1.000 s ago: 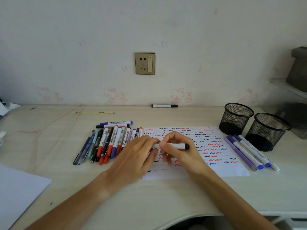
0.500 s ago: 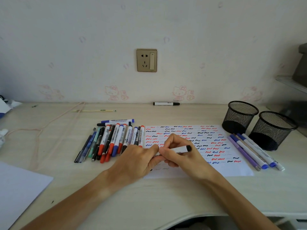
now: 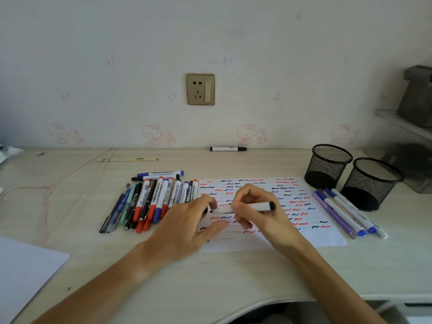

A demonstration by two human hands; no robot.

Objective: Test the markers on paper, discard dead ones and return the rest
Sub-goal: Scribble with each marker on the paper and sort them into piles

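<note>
— The left hand (image 3: 187,226), what has changed there?
— A second ago it was closed on the marker's end together with the right hand (image 3: 254,211); now it has drawn off to the left, fingers loosely curled around something dark, too small to tell.
— And the right?
— It grips the white marker (image 3: 254,206), black butt pointing right, above the paper (image 3: 327,237) crowded with red, blue and black squiggles, which lies on the worktop (image 3: 233,277).
</note>
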